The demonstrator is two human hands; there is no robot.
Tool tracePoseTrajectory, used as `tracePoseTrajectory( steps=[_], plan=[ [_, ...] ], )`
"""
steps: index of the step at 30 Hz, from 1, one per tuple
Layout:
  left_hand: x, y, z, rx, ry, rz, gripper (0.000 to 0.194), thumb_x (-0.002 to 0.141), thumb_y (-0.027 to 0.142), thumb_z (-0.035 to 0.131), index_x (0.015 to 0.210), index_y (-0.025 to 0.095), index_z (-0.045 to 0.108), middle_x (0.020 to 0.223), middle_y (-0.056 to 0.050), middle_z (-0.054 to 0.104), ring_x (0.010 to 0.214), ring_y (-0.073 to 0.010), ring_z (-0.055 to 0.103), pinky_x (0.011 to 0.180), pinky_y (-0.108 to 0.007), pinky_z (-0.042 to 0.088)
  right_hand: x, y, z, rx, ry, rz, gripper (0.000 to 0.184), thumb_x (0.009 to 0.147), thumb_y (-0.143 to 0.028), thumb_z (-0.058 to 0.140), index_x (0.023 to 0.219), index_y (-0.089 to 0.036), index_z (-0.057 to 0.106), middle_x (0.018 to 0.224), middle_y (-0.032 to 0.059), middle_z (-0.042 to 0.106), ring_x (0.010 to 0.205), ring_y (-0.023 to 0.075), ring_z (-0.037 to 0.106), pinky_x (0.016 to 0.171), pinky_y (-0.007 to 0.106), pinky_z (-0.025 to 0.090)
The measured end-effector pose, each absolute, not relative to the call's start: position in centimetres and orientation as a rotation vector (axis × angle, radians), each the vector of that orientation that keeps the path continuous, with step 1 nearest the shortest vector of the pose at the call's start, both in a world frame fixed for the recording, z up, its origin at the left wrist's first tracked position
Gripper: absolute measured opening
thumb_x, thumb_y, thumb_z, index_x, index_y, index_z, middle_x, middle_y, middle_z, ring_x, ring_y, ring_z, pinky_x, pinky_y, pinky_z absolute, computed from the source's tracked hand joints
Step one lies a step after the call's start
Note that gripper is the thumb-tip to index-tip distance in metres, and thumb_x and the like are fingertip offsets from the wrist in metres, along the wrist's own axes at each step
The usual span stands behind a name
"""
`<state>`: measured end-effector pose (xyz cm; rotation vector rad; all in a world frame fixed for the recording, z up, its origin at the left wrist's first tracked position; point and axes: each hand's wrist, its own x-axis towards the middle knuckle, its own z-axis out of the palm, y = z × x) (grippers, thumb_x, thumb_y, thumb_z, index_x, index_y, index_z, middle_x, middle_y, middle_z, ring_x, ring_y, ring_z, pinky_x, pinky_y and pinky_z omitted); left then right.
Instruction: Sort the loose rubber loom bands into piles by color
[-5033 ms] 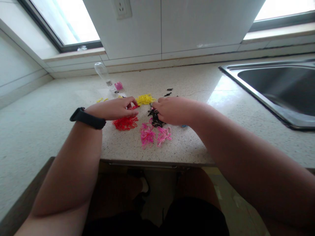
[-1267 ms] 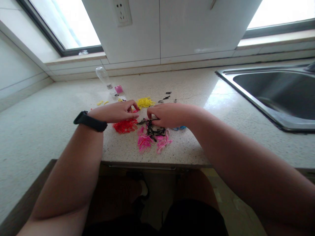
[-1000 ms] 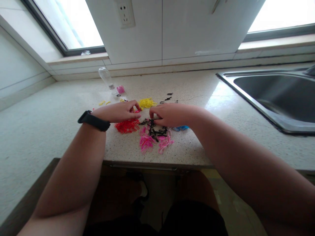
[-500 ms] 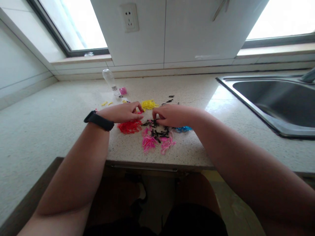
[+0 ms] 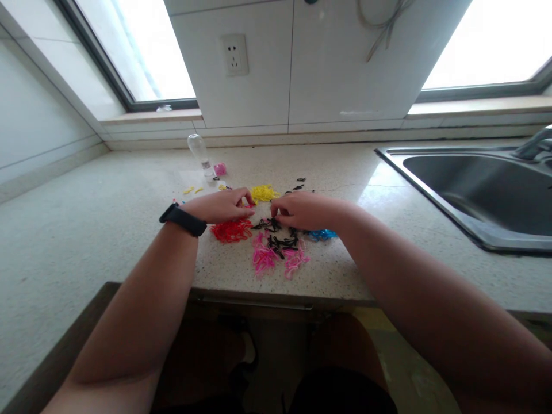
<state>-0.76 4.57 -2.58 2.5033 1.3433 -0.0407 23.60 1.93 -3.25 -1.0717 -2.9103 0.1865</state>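
Note:
Small rubber bands lie sorted by colour in loose piles on the counter. My left hand (image 5: 230,205) hovers low over the red rubber bands (image 5: 232,231), thumb and forefinger apart; some pinkish-red bands show between them. My right hand (image 5: 302,208) has its thumb and forefinger pinched at the near black rubber bands (image 5: 282,244), its other fingers curled under. Yellow rubber bands (image 5: 264,194) lie heaped just beyond the hands. Pink rubber bands (image 5: 264,256) and paler pink bands (image 5: 295,261) are in front, partly under the black ones. Blue rubber bands (image 5: 322,235) show beneath my right wrist.
A clear plastic bottle (image 5: 198,152) lies at the back left beside a pink cap (image 5: 219,169). A few stray black bands (image 5: 298,187) and yellow bands (image 5: 188,190) are scattered on the counter (image 5: 345,270). A steel sink (image 5: 431,198) is set in at the right.
Since the first frame, the black bands have been spread wider and toward the front, over the pink ones. The left hand keeps its pose. The view has tilted up.

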Motion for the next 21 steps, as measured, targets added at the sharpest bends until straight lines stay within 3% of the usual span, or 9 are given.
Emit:
tracePoseTrajectory(
  steps=[11,21],
  plan=[
    [-1.07,5.02,-3.17,2.517,1.324,0.014,0.045,0.087,0.051,0.053,0.117,0.018,0.057,0.089,-0.006,0.068,0.075,-0.0189,0.06,0.065,-0.029,0.038,23.28,2.08,-3.41,-0.957,-2.858,0.254,0.019,0.084,-0.02,0.057,0.096,-0.019,0.072,0.086,0.0043,0.069,0.076,0.0158,0.058,0.072,0.03,0.039],
    [-1.03,4.93,-3.22,2.503,1.3,0.05,0.043,0.088,0.05,0.054,0.116,0.018,0.059,0.082,-0.004,0.068,0.07,-0.0173,0.059,0.061,-0.028,0.036,23.06,1.81,-2.91,-0.961,-2.798,0.271,0.011,0.086,-0.021,0.06,0.09,-0.019,0.07,0.083,0.0029,0.068,0.073,0.0143,0.056,0.07,0.029,0.037]
  ],
)
